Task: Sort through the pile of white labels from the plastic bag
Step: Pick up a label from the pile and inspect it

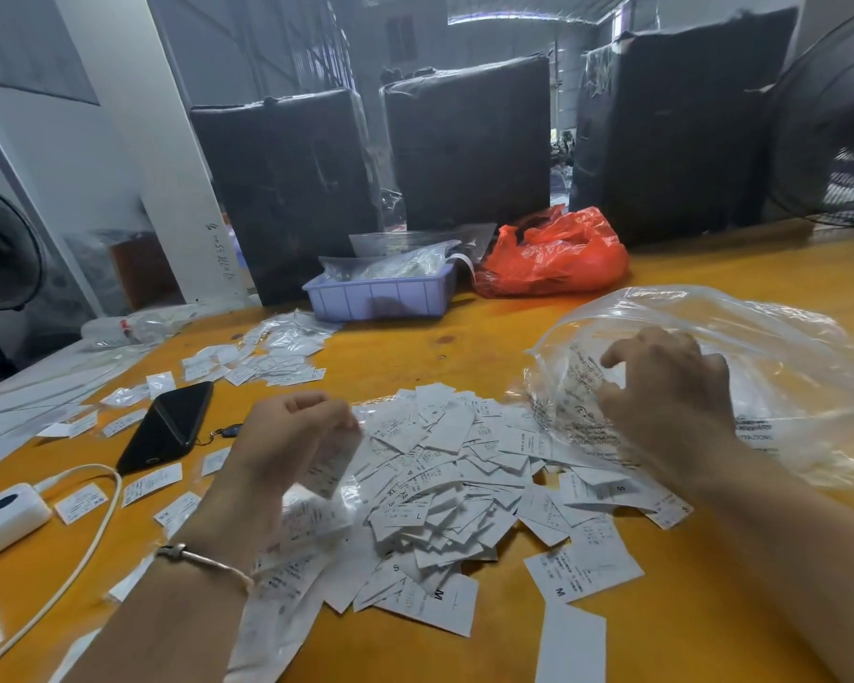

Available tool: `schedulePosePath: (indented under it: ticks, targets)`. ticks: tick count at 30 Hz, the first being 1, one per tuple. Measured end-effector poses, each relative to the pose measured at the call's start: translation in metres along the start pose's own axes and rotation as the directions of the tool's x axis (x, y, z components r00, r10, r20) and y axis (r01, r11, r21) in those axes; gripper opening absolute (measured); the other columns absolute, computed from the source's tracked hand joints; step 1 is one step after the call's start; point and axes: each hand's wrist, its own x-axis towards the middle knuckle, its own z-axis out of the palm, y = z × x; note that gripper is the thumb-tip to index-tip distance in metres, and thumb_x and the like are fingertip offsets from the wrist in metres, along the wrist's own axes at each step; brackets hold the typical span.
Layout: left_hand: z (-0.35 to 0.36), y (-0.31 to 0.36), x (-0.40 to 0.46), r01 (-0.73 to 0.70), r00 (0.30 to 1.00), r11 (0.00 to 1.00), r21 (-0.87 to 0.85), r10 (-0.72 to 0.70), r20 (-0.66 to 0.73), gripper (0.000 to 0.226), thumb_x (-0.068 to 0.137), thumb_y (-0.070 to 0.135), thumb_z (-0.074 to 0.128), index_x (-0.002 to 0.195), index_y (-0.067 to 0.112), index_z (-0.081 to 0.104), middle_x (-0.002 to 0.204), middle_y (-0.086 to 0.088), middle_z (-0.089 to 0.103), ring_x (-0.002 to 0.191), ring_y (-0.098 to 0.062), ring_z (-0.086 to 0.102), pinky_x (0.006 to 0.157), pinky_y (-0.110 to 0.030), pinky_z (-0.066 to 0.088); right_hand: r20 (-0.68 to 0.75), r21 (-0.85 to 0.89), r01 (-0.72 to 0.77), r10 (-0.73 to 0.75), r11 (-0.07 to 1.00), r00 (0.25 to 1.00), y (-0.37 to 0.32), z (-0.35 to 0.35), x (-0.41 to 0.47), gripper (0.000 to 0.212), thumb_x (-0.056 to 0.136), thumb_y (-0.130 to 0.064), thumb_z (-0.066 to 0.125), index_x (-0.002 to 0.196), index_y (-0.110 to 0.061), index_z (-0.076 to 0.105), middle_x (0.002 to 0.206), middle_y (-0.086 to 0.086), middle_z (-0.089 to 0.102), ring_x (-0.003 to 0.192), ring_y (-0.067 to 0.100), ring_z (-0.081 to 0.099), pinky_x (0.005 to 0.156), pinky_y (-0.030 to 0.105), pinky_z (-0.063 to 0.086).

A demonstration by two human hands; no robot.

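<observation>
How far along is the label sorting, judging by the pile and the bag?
Done: the labels are out of the clear plastic bag and heaped on the orange table; a smaller batch of labels lies farther back. In hand: the left hand pinches a few labels; the right hand grips the bag. Left: the main pile is large and mixed, S, M, L and XL showing.

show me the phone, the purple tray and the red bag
phone [168, 426], head view, middle of its dark screen
purple tray [380, 300], head view, its front wall
red bag [555, 256], head view, middle of the crumpled plastic
</observation>
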Motion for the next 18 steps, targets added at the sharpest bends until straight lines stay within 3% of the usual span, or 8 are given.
schedulePosePath:
  ticks: [2, 4, 7, 9, 12, 14, 16, 18]
  targets:
    - [-0.003, -0.004, 0.004, 0.044, 0.994, 0.989, 0.138, -0.029, -0.106, 0.022, 0.083, 0.008, 0.063, 0.062, 0.01, 0.067, 0.067, -0.011, 0.059, 0.065, -0.024, 0.05, 0.06, -0.027, 0.042, 0.127, -0.143, -0.059, 0.077, 0.988, 0.989, 0.006, 0.002, 0.003, 0.04, 0.085, -0.026, 0.06, 0.122, -0.013, 0.054, 0.119, 0.009, 0.054, 0.114, 0.03, 0.046, 0.089, 0.042, 0.035]
    - [-0.006, -0.009, 0.006, 0.09, 0.991, 0.953, 0.29, -0.056, -0.123, 0.022, 0.082, 0.013, 0.065, 0.06, 0.011, 0.066, 0.062, -0.008, 0.055, 0.057, -0.022, 0.045, 0.055, -0.025, 0.037, 0.21, -0.245, -0.064, 0.117, 0.967, 0.971, 0.009, 0.005, 0.004, 0.045, 0.088, -0.03, 0.055, 0.128, -0.012, 0.046, 0.123, 0.01, 0.049, 0.117, 0.031, 0.043, 0.091, 0.043, 0.036]
    - [-0.009, -0.013, 0.007, 0.116, 0.991, 0.823, 0.556, -0.057, -0.123, 0.021, 0.082, 0.025, 0.066, 0.064, 0.013, 0.068, 0.058, -0.003, 0.057, 0.054, -0.022, 0.047, 0.056, -0.027, 0.035, 0.259, -0.356, -0.041, 0.141, 0.933, 0.955, 0.013, 0.009, 0.005, 0.03, 0.091, -0.027, 0.051, 0.117, -0.012, 0.054, 0.117, 0.01, 0.048, 0.115, 0.03, 0.042, 0.09, 0.042, 0.036]
    - [-0.009, -0.013, 0.004, 0.107, 0.992, 0.741, 0.663, -0.036, -0.12, 0.02, 0.083, 0.031, 0.067, 0.069, 0.016, 0.069, 0.063, 0.0, 0.064, 0.057, -0.021, 0.054, 0.057, -0.026, 0.039, 0.236, -0.381, -0.017, 0.115, 0.925, 0.965, 0.014, 0.009, 0.005, 0.019, 0.09, -0.02, 0.049, 0.104, -0.014, 0.061, 0.103, 0.006, 0.048, 0.108, 0.029, 0.046, 0.083, 0.039, 0.034]
    - [-0.005, -0.012, 0.001, 0.079, 0.994, 0.656, 0.751, 0.0, -0.105, 0.012, 0.081, 0.037, 0.069, 0.074, 0.027, 0.07, 0.076, 0.006, 0.07, 0.071, -0.015, 0.063, 0.061, -0.026, 0.049, 0.201, -0.364, -0.011, 0.09, 0.931, 0.975, 0.016, 0.008, 0.007, 0.015, 0.088, -0.015, 0.053, 0.091, -0.017, 0.067, 0.094, 0.002, 0.054, 0.096, 0.027, 0.054, 0.08, 0.037, 0.034]
    - [-0.003, -0.012, 0.0, 0.056, 0.994, 0.612, 0.789, 0.039, -0.101, 0.012, 0.079, 0.043, 0.07, 0.084, 0.032, 0.071, 0.096, 0.009, 0.069, 0.089, -0.017, 0.062, 0.077, -0.034, 0.055, 0.199, -0.327, -0.028, 0.097, 0.945, 0.975, 0.018, 0.009, 0.009, 0.014, 0.087, -0.014, 0.056, 0.09, -0.018, 0.069, 0.098, 0.002, 0.06, 0.093, 0.026, 0.058, 0.085, 0.037, 0.036]
    - [-0.001, -0.012, -0.001, 0.058, 0.99, 0.574, 0.817, 0.071, -0.12, 0.024, 0.079, 0.052, 0.068, 0.096, 0.036, 0.07, 0.115, 0.007, 0.063, 0.109, -0.021, 0.056, 0.093, -0.041, 0.05, 0.178, -0.301, -0.043, 0.1, 0.953, 0.979, 0.02, 0.01, 0.01, 0.013, 0.087, -0.015, 0.056, 0.091, -0.018, 0.069, 0.1, 0.002, 0.061, 0.093, 0.026, 0.058, 0.086, 0.037, 0.037]
    - [0.002, -0.012, -0.002, 0.047, 0.988, 0.56, 0.827, 0.098, -0.122, 0.03, 0.078, 0.056, 0.066, 0.102, 0.038, 0.068, 0.124, 0.004, 0.059, 0.117, -0.023, 0.051, 0.096, -0.042, 0.046, 0.13, -0.281, -0.053, 0.093, 0.958, 0.987, 0.021, 0.013, 0.012, 0.016, 0.088, -0.021, 0.058, 0.101, -0.017, 0.066, 0.106, 0.003, 0.059, 0.101, 0.026, 0.054, 0.087, 0.038, 0.038]
